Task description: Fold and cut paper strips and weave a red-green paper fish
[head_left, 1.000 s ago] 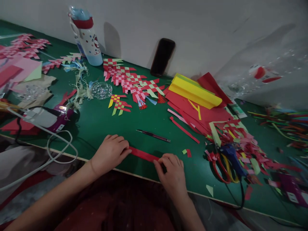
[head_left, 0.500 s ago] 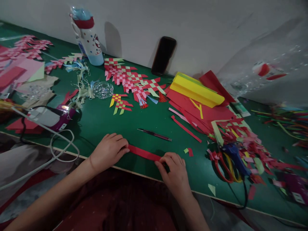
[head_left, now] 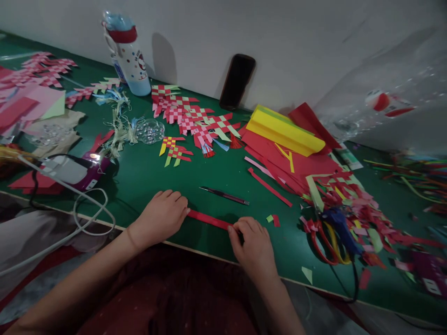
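Observation:
A red paper strip (head_left: 208, 219) lies flat on the green table (head_left: 209, 177) near its front edge. My left hand (head_left: 161, 217) rests curled on the strip's left end, fingers pressed together over it. My right hand (head_left: 254, 245) pinches the strip's right end with bent fingers. A slim craft knife (head_left: 224, 196) lies just beyond the strip, untouched.
Woven red, pink and green paper pieces (head_left: 195, 120) lie mid-table. Red and yellow paper sheets (head_left: 284, 135) sit at the right, beside scissors (head_left: 331, 237) among paper scraps. A bottle (head_left: 127, 53) and a phone (head_left: 237, 81) stand by the wall. A glue gun with cable (head_left: 75, 172) is left.
Both hands have shifted slightly on the red strip; the visible stretch between them looks narrower and shorter. The view has moved a little.

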Available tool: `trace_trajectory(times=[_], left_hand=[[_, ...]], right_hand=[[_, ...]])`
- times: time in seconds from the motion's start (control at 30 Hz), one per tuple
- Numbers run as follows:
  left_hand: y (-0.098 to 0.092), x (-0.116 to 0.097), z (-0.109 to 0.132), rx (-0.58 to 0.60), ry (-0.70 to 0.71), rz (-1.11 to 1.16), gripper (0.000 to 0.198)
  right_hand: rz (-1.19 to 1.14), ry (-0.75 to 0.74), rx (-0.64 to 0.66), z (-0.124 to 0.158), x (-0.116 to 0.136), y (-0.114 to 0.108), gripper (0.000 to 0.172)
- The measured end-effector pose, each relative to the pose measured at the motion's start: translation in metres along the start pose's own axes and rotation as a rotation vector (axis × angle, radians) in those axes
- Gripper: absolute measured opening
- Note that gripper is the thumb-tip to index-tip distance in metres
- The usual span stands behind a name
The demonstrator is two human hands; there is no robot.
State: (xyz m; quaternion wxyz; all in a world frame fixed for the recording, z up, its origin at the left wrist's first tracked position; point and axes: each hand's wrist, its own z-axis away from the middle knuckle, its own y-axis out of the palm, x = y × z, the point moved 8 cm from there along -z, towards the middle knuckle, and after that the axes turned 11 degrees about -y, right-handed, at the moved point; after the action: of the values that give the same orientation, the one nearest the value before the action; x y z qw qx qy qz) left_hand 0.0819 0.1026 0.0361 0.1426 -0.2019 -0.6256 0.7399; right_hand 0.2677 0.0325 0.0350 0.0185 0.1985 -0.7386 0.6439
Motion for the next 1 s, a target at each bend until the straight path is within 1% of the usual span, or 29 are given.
trace_trajectory(times=[0.17,0.3,0.43,0.53,0.7,0.83,1.0], left_hand=[[0.003,0.004,0.0,-0.008,-0.003,0.007,0.025],[-0.001,0.006,-0.001,0.014,0.001,0.074,0.021],[-0.007,-0.008,0.0,-0.005,0.151,0.126,0.019],[-0.003,-0.017,-0.001,-0.014,0.211,0.158,0.013],[0.005,-0.018,-0.008,-0.003,0.178,0.173,0.019],[0.003,-0.02,-0.014,0.015,0.134,0.12,0.019],[0.001,-0.024,-0.022,0.077,0.111,0.081,0.019]], right_hand=[[-0.017,0.027,0.009,0.0,-0.005,0.001,0.029],[-0.035,0.026,0.045,-0.001,-0.006,0.004,0.03],[-0.032,0.012,0.03,-0.001,-0.005,0.001,0.032],[-0.055,-0.001,0.039,-0.001,-0.003,0.0,0.029],[-0.05,0.0,0.036,-0.005,-0.001,-0.002,0.031],[0.015,0.022,0.034,-0.009,-0.002,-0.001,0.032],[0.074,0.025,0.041,-0.011,0.0,0.0,0.032]])
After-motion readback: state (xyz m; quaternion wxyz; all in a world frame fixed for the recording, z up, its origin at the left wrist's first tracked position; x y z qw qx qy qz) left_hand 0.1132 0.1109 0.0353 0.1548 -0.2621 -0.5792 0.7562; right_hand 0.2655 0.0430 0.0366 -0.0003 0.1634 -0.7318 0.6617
